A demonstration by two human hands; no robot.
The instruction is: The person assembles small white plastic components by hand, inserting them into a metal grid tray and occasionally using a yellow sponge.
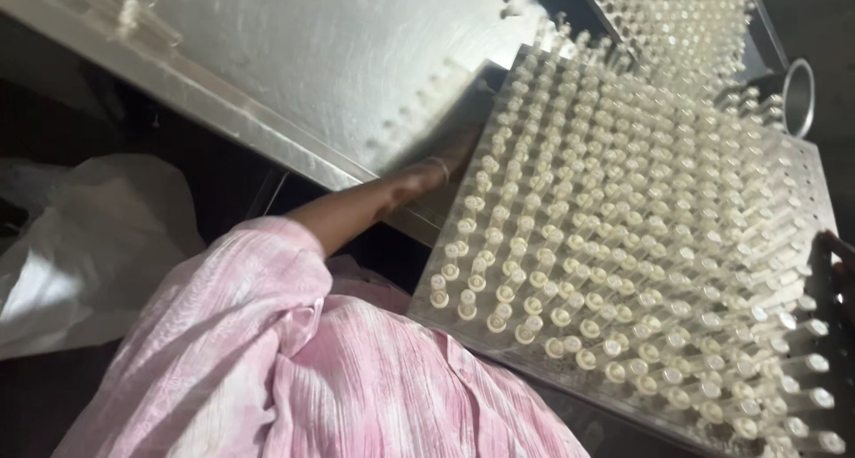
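A large clear tray (806,169) packed with several rows of small capped vials, cream at their tops, fills the right half of the view and tilts toward me. My left hand (456,154), with a thin bangle at the wrist, reaches from a pink sleeve and grips the tray's left edge; its fingers are blurred and partly hidden by the tray. Only the fingertips of my right hand (837,251) show, at the frame's right edge, curled on the tray's right rim.
A shiny metal table (303,57) slopes across the top left. A second tray of vials (677,17) stands behind the first, with a metal ring (799,95) beside it. A white plastic bag (89,244) lies at the left. A few loose vials (147,22) rest on the metal.
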